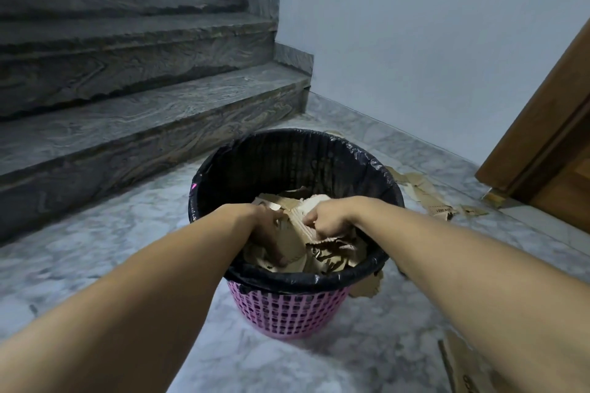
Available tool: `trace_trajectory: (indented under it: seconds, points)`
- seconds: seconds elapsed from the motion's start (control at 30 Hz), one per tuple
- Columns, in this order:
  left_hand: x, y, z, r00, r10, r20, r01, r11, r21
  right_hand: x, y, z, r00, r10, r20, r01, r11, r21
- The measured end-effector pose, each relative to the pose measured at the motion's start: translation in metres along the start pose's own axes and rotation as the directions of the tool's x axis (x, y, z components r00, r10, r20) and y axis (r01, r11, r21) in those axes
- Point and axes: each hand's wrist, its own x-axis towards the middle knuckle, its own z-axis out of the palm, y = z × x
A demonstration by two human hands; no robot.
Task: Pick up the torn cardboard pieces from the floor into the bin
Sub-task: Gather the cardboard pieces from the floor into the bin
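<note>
Both hands are inside the bin [287,277], left hand [271,233] and right hand [325,223] each clenched on cardboard pieces [297,233] atop the pile, while further scraps [427,198] lie on the floor [111,233] beyond the rim, nearer the right hand.
</note>
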Motion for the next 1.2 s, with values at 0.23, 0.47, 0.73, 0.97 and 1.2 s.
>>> trace_trajectory:
  seconds: [0.23,0.47,0.73,0.97,1.2]
  points:
    - [0.0,0.002,0.0,0.999,-0.019,-0.05,0.02,1.0,0.015,-0.008,0.011,-0.007,0.992,-0.013,-0.125,0.034,0.985,0.168]
    - [-0.038,0.034,-0.024,0.953,0.007,-0.302,0.048,0.983,0.175,-0.062,0.059,-0.022,0.87,0.203,-0.45,0.156,0.751,0.641]
    - [-0.093,0.162,-0.023,0.839,0.203,-0.505,-0.103,0.97,0.219,-0.165,0.151,0.023,0.764,0.424,-0.486,0.186,0.577,0.795]
    - [-0.099,0.282,0.038,0.84,0.379,-0.387,-0.212,0.887,0.41,-0.248,0.244,0.131,0.798,0.526,-0.295,-0.04,0.534,0.845]
    - [-0.064,0.348,0.102,0.913,0.363,-0.187,-0.25,0.859,0.447,-0.28,0.305,0.248,0.784,0.621,0.004,-0.319,0.397,0.861]
